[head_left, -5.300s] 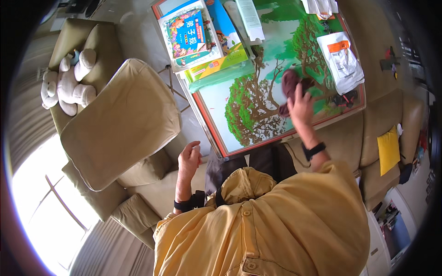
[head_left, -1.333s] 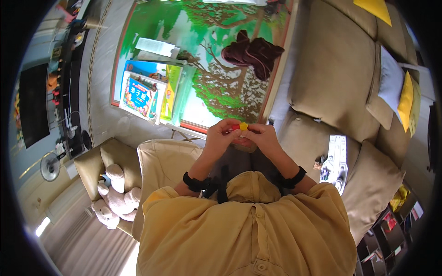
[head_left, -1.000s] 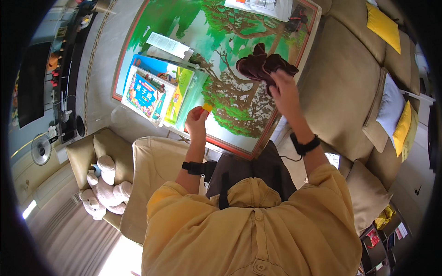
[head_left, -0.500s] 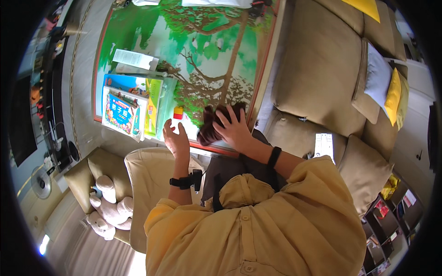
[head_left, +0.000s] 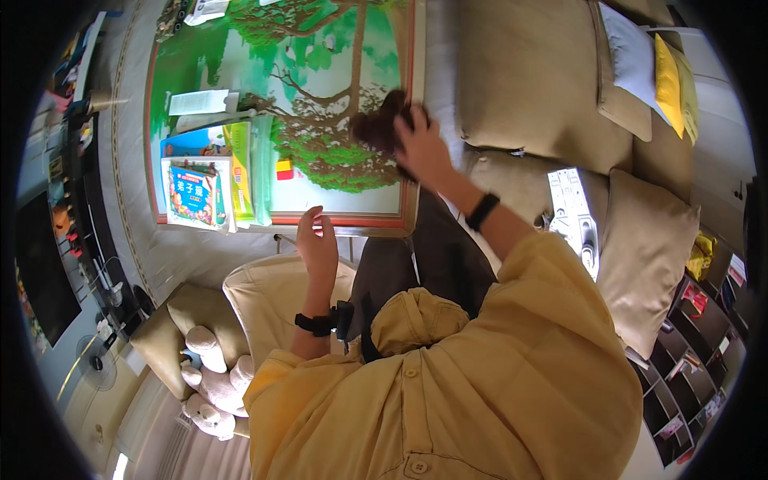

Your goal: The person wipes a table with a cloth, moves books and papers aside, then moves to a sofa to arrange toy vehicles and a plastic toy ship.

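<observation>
My right hand (head_left: 424, 148) presses a bunched dark brown cloth (head_left: 376, 130) onto the tabletop near its right edge, fingers spread over it. The table (head_left: 340, 205) has a picture of green trees and water under a shiny top, with a reddish-brown border. My left hand (head_left: 318, 242) hovers at the table's near edge, holding nothing, its fingers loosely bent and apart. Beyond it on the table is a small red and yellow block (head_left: 284, 170). A black wrist strap (head_left: 482, 212) is on my right arm, and a band with a small black device (head_left: 320, 323) on my left.
Stacked children's books (head_left: 192, 192) and a white box (head_left: 200, 102) lie on the table's left side. A brown sofa (head_left: 528, 88) runs along the right, with a white object (head_left: 572, 208) on its seat. A beige chair (head_left: 276, 280) and a plush bear (head_left: 216, 384) are at lower left.
My right hand has pushed the brown cloth away from me, farther up the table's right side. My left hand has drawn back toward the near edge. The whole view has shifted.
</observation>
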A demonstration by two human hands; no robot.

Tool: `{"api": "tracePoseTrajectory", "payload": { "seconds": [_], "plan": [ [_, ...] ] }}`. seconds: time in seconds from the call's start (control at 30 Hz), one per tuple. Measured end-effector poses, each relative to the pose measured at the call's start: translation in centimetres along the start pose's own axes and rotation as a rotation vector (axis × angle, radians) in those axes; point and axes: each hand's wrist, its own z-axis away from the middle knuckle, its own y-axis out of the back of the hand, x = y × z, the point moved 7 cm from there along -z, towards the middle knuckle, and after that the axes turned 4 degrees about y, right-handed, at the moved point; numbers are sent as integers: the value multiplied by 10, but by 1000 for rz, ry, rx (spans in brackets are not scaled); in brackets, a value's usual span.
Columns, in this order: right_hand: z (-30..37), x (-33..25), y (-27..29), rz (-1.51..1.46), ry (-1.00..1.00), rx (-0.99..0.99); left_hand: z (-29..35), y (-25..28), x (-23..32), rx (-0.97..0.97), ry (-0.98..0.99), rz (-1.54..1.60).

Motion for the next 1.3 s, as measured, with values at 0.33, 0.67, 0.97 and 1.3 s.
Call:
{"api": "tracePoseTrajectory", "payload": {
  "seconds": [0.33, 0.67, 0.97, 1.3],
  "plan": [
    [132, -37, 26, -1162, -385, -430, 53, -65, 93, -562, -377, 85],
    [213, 175, -142, -950, -771, -506, 37, -95, 81, -74, -554, -163],
    [248, 250, -369, -566, -734, -587, 27, -112, 21, 117, -821, -23],
    [264, 287, -522, -462, -791, -674, 30, -96, 2, 186, -757, -210]
  ]
}}
